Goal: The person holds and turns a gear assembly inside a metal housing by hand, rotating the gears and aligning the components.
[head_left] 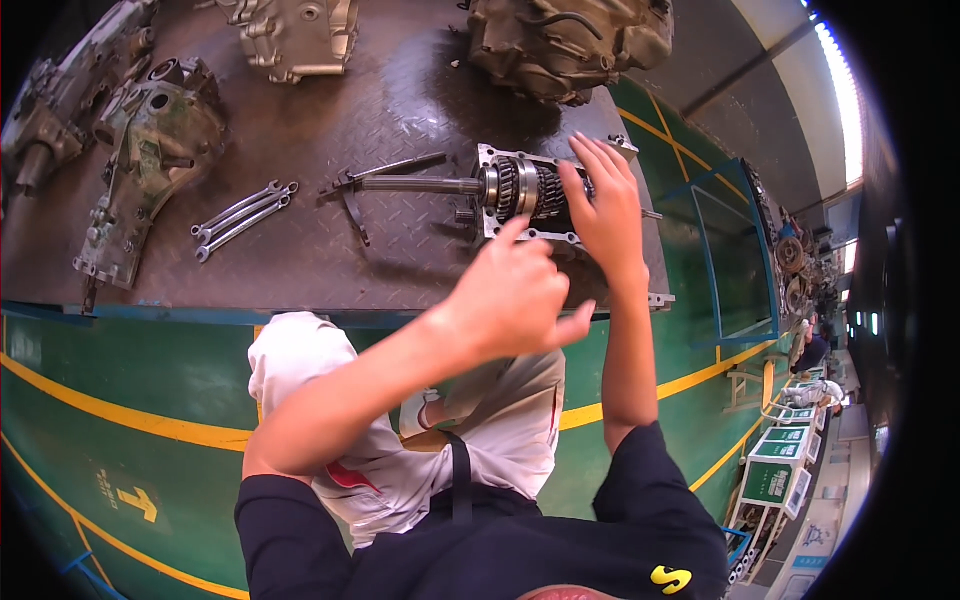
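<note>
An open metal gearbox housing lies on the bench with a gear stack inside and a long splined shaft sticking out leftward. My left hand is just below the housing, index finger reaching toward the gears, thumb apart and other fingers loosely curled. Over the housing's right part, my right hand has its fingers stretched, thumb near the gears; it hides part of them. Contact is unclear for both hands. A dark thin tool and a slim rod lie by the shaft.
Several wrenches lie left on the steel bench. Large castings stand along the left and back. Right of the bench are a blue frame, a green floor with yellow lines, and distant people.
</note>
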Action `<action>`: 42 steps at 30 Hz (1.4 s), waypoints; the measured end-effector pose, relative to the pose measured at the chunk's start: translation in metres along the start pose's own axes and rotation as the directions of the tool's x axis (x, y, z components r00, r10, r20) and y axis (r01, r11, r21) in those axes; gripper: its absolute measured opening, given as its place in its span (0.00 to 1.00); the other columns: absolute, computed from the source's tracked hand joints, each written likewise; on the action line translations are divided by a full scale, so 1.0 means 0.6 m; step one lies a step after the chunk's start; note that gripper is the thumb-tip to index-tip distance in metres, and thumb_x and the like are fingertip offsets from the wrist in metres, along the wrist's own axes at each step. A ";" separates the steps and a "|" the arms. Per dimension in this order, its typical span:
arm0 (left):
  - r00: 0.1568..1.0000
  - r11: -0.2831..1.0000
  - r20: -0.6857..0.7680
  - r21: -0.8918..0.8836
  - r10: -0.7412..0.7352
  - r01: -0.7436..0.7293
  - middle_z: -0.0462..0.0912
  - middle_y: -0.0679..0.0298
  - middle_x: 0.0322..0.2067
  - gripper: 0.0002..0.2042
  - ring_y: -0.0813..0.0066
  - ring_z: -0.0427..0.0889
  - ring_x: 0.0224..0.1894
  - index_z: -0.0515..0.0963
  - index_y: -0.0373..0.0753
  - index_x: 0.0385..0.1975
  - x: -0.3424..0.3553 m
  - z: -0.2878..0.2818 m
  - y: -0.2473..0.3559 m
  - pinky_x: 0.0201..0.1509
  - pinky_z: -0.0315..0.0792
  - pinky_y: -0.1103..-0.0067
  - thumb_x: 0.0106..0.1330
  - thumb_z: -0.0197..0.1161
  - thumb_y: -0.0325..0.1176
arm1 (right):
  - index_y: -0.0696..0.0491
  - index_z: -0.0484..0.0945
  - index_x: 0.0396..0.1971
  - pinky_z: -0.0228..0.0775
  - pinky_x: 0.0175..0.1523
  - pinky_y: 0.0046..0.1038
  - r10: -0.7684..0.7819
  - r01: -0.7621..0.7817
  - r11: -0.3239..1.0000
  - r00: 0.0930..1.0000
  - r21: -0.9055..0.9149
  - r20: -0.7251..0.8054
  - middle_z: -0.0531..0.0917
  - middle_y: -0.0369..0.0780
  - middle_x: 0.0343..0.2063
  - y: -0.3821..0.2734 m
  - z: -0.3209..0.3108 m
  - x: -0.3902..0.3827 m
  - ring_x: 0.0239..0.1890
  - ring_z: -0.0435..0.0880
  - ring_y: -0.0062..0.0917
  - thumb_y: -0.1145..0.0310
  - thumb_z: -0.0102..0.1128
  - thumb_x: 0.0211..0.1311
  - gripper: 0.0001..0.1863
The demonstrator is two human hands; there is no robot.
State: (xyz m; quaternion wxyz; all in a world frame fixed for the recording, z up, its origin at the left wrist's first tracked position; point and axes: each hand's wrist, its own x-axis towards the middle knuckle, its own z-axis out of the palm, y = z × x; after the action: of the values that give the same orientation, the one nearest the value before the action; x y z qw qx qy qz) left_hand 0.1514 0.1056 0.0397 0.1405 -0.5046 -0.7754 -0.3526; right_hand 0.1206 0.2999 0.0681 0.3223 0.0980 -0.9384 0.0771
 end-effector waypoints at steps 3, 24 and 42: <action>0.989 0.991 -0.140 0.133 0.046 -0.027 0.84 0.55 0.22 0.19 0.59 0.87 0.38 0.83 0.36 0.18 -0.016 0.036 -0.005 0.63 0.74 0.61 0.63 0.65 0.44 | 0.61 0.80 0.57 0.65 0.70 0.45 -0.068 0.079 0.993 0.989 -0.085 0.134 0.84 0.49 0.57 0.041 0.057 0.038 0.65 0.76 0.47 0.53 0.56 0.75 0.26; 0.954 0.938 -0.288 0.301 -0.083 0.173 0.83 0.46 0.53 0.20 0.46 0.73 0.65 0.86 0.31 0.27 -0.018 0.033 -0.010 0.71 0.64 0.55 0.67 0.65 0.46 | 0.63 0.81 0.54 0.68 0.68 0.45 0.025 -0.027 0.967 1.000 -0.255 -0.010 0.83 0.51 0.57 0.050 0.050 0.020 0.64 0.77 0.45 0.47 0.57 0.73 0.31; 0.983 0.835 -0.098 0.518 -0.157 0.185 0.69 0.41 0.69 0.33 0.42 0.60 0.74 0.73 0.22 0.63 0.068 0.040 -0.138 0.78 0.52 0.53 0.75 0.55 0.51 | 0.62 0.79 0.56 0.60 0.73 0.48 0.062 -0.060 0.998 0.980 -0.017 0.189 0.84 0.49 0.54 -0.052 -0.104 -0.193 0.64 0.77 0.41 0.56 0.60 0.72 0.25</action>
State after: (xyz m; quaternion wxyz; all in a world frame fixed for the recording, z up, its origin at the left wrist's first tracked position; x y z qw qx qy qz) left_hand 0.0631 0.1299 0.0125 0.2607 -0.3664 -0.8802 -0.1517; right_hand 0.2542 0.2981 0.0478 0.2293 0.0742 -0.9678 0.0721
